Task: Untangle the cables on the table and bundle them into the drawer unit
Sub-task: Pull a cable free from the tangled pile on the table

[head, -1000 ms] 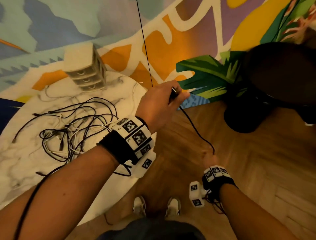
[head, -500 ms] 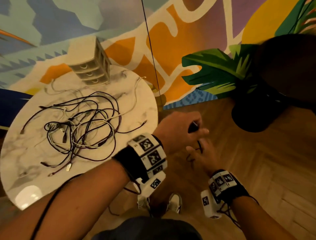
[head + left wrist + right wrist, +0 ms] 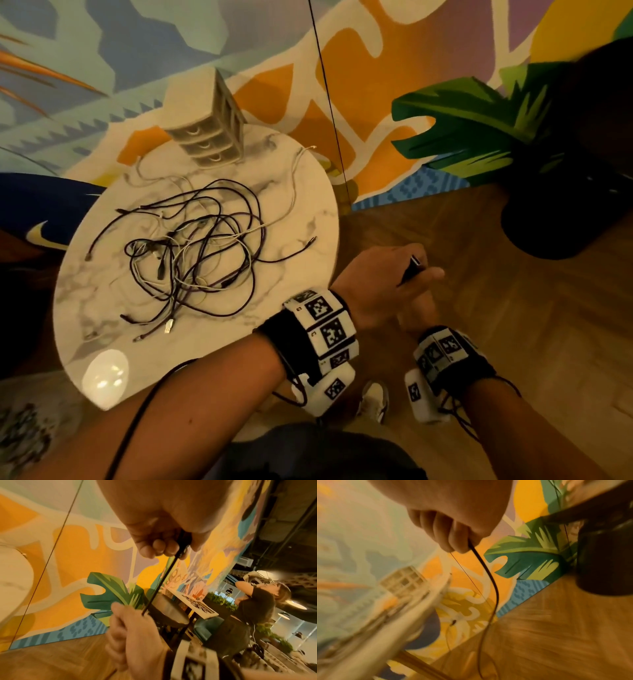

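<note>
A tangle of black and white cables (image 3: 191,257) lies on the round marble table (image 3: 301,192). The beige three-drawer unit (image 3: 209,133) stands at the table's far edge, drawers closed. Off the table's right edge, my left hand (image 3: 418,274) pinches the plug end of a black cable (image 3: 411,269). The cable (image 3: 161,582) runs taut from my left hand (image 3: 171,550) down to my right hand (image 3: 130,622), which grips it in a fist. In the head view my right hand (image 3: 416,310) sits just under the left, mostly hidden. Below my right hand (image 3: 462,545) the cable (image 3: 488,572) hangs in a loop.
A dark round stool (image 3: 561,212) stands on the wooden floor at the right. A thin black cord (image 3: 329,102) hangs down before the painted wall, beside the table. My shoes (image 3: 375,401) are below. A person (image 3: 254,608) stands far off in the left wrist view.
My left hand has come down from wall height to beside the table edge. The right hand has risen to meet it, shortening the stretch of black cable between them.
</note>
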Demonstrator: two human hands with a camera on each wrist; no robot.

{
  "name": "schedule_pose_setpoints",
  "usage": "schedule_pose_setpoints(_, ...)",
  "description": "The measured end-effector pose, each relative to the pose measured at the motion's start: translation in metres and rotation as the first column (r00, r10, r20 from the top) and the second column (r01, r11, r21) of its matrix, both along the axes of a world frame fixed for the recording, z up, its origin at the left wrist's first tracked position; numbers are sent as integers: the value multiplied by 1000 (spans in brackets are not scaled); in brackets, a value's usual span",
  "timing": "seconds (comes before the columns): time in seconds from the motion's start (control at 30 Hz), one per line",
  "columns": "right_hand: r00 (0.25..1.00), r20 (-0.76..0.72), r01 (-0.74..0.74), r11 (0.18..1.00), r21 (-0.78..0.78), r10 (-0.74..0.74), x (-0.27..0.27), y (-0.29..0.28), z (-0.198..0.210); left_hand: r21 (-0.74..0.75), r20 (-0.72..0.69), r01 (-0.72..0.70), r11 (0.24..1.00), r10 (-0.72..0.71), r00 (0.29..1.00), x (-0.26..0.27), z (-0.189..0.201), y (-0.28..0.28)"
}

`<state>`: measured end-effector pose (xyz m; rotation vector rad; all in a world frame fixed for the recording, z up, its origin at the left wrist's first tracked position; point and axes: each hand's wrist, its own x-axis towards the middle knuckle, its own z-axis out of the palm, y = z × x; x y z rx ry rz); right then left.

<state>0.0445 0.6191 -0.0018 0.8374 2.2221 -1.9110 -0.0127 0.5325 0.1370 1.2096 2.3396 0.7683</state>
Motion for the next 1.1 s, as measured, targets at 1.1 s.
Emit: schedule_pose_setpoints(1.1, 961, -214, -203, 970, -130, 173, -26, 25, 57, -133, 14, 12, 991, -10, 1000, -37, -29, 2)
